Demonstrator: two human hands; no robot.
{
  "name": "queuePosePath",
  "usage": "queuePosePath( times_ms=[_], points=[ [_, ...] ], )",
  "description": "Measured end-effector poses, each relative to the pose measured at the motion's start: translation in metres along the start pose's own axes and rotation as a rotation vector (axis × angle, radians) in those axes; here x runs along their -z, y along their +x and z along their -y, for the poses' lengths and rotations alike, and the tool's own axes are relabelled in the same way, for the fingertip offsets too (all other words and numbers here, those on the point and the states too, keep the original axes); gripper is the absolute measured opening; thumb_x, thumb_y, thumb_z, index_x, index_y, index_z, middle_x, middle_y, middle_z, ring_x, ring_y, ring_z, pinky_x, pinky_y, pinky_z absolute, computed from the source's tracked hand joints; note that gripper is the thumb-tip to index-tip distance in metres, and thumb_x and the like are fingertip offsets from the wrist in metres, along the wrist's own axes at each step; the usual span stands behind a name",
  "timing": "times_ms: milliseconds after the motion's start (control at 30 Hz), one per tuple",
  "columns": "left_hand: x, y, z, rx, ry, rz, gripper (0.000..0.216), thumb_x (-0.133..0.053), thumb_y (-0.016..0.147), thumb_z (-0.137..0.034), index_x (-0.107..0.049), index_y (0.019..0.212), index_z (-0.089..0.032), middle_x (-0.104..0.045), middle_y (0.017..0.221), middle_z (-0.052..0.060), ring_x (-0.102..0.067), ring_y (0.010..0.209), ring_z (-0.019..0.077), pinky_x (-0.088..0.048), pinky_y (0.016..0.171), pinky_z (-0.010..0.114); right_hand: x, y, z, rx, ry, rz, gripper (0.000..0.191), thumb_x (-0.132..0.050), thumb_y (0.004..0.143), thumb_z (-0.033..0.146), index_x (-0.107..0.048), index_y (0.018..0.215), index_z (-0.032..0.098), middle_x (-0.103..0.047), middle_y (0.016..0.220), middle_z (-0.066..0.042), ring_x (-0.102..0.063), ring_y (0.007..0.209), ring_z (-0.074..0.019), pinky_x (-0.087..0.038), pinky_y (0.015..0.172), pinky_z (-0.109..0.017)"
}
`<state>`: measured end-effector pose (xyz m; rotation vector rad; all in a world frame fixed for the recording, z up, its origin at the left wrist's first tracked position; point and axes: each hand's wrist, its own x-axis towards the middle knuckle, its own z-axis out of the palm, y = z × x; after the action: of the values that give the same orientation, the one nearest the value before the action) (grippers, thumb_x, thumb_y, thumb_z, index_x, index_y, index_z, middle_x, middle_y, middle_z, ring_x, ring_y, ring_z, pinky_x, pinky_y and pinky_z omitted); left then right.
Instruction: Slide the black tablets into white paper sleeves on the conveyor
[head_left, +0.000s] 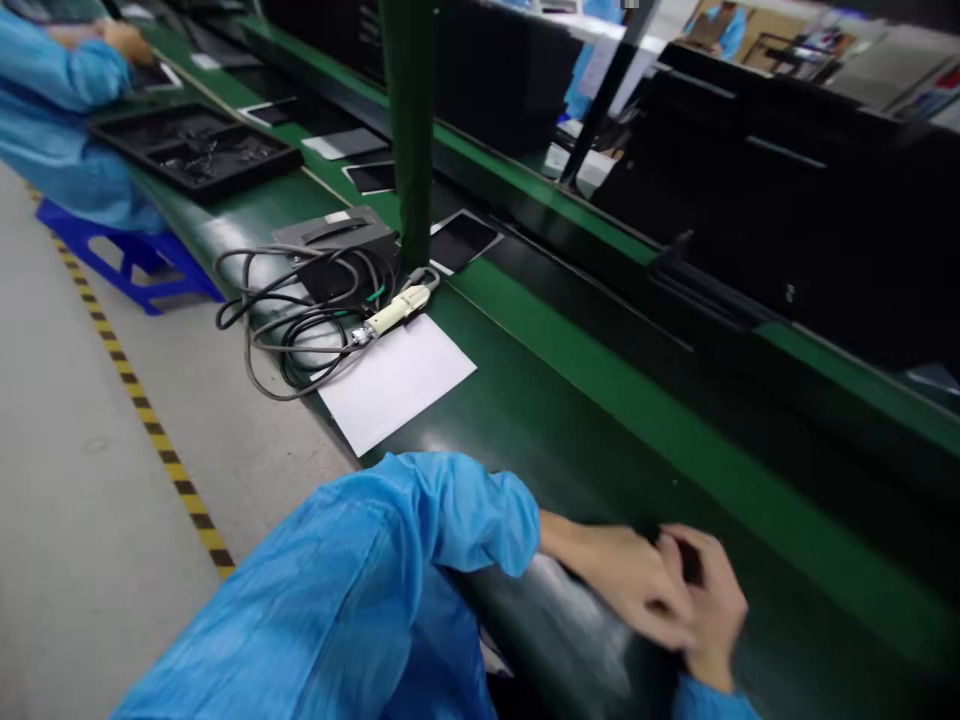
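Note:
My left hand reaches out of a blue sleeve and lies low over the dark green belt at the near edge. My right hand comes in from the bottom right and overlaps the left one, fingers curled. A small dark patch shows between the right fingers; motion blur hides whether it is a held part or the belt behind. Both hands are pressed together above a dark rounded surface.
A white sheet lies on the belt with a cream tool, coiled cables and a black box behind it. A green post stands beyond. Dark screens, a black tray and a co-worker's blue sleeve are farther left.

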<state>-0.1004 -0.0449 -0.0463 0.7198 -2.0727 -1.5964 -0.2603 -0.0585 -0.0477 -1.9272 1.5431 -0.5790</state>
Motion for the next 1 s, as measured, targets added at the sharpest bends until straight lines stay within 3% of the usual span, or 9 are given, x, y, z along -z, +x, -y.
queuePosePath(
  times_ms=[100,233,333,433,500,600,733,833,1000],
  points=[
    [0.078,-0.001,0.036,0.293,0.189,-0.39,0.028,-0.059,0.095,-0.033,-0.066,0.074,-0.015,-0.07,0.082,0.0,-0.059,0.074,0.01,-0.033,0.061,0.024,-0.051,0.054,0.019,0.095,-0.078,0.016,0.036,-0.049,0.086,0.047,-0.064,0.08,0.015,-0.063,0.077,-0.011,-0.058,0.071,-0.0231,-0.042,0.064,-0.033],
    [0.192,-0.038,0.084,0.669,0.351,-0.875,0.037,-0.043,0.103,-0.039,-0.069,0.093,-0.016,-0.069,0.103,0.007,-0.062,0.099,0.0178,-0.044,0.079,0.026,-0.101,0.09,0.05,0.202,-0.158,0.073,0.028,-0.047,0.091,0.034,-0.068,0.088,0.015,-0.065,0.084,-0.007,-0.055,0.065,-0.0157,-0.04,0.061,-0.028],
    [0.253,-0.094,0.11,1.075,0.554,-0.971,0.028,-0.053,0.094,-0.019,-0.064,0.118,-0.01,-0.06,0.128,0.016,-0.053,0.125,0.0289,-0.046,0.101,0.038,-0.105,0.09,0.061,0.348,-0.094,0.13,0.021,-0.049,0.096,0.027,-0.067,0.09,0.017,-0.064,0.088,-0.002,-0.055,0.067,-0.0109,-0.041,0.063,-0.024],
    [0.282,-0.144,0.124,1.361,0.661,-1.028,0.039,-0.05,0.09,-0.009,-0.057,0.129,-0.004,-0.05,0.14,0.022,-0.045,0.134,0.0323,-0.043,0.109,0.042,-0.099,0.087,0.061,0.377,0.014,0.131,0.016,-0.052,0.096,0.021,-0.065,0.089,0.016,-0.059,0.08,0.0,-0.052,0.063,-0.009,-0.041,0.062,-0.022],
    [0.287,-0.161,0.127,1.405,0.704,-1.025,0.042,-0.047,0.09,-0.007,-0.056,0.131,-0.003,-0.049,0.143,0.022,-0.044,0.137,0.0307,-0.042,0.112,0.039,-0.097,0.087,0.059,0.37,0.039,0.126,0.016,-0.052,0.096,0.02,-0.065,0.089,0.016,-0.059,0.079,0.0,-0.052,0.062,-0.0091,-0.041,0.06,-0.022],
    [0.292,-0.163,0.129,1.433,0.732,-0.921,0.041,-0.043,0.093,-0.007,-0.058,0.131,-0.004,-0.05,0.143,0.021,-0.044,0.139,0.0285,-0.042,0.114,0.037,-0.099,0.087,0.059,0.343,0.062,0.118,0.018,-0.051,0.095,0.021,-0.065,0.087,0.017,-0.06,0.079,0.0,-0.052,0.062,-0.0096,-0.04,0.06,-0.023],
    [0.315,-0.15,0.124,1.487,0.788,-0.521,0.045,-0.046,0.091,-0.005,-0.06,0.135,-0.004,-0.055,0.139,0.024,-0.055,0.13,0.0301,-0.049,0.104,0.038,-0.101,0.087,0.06,0.251,0.113,0.128,0.022,-0.049,0.094,0.026,-0.066,0.085,0.017,-0.059,0.074,-0.001,-0.051,0.059,-0.0112,-0.04,0.059,-0.026],
    [0.335,-0.146,0.116,1.405,0.854,-0.234,0.048,-0.052,0.087,0.001,-0.063,0.133,-0.003,-0.061,0.132,0.024,-0.059,0.126,0.0319,-0.048,0.105,0.041,-0.102,0.086,0.06,0.181,0.115,0.153,0.026,-0.047,0.093,0.031,-0.067,0.085,0.018,-0.059,0.074,-0.002,-0.051,0.06,-0.013,-0.04,0.06,-0.028],
    [0.345,-0.151,0.104,1.287,0.944,-0.099,0.044,-0.052,0.087,0.002,-0.066,0.129,-0.005,-0.066,0.126,0.022,-0.061,0.124,0.0303,-0.045,0.103,0.039,-0.104,0.085,0.059,0.14,0.133,0.179,0.028,-0.044,0.092,0.034,-0.066,0.086,0.018,-0.061,0.076,-0.004,-0.052,0.061,-0.0141,-0.041,0.062,-0.029]
  ],
)
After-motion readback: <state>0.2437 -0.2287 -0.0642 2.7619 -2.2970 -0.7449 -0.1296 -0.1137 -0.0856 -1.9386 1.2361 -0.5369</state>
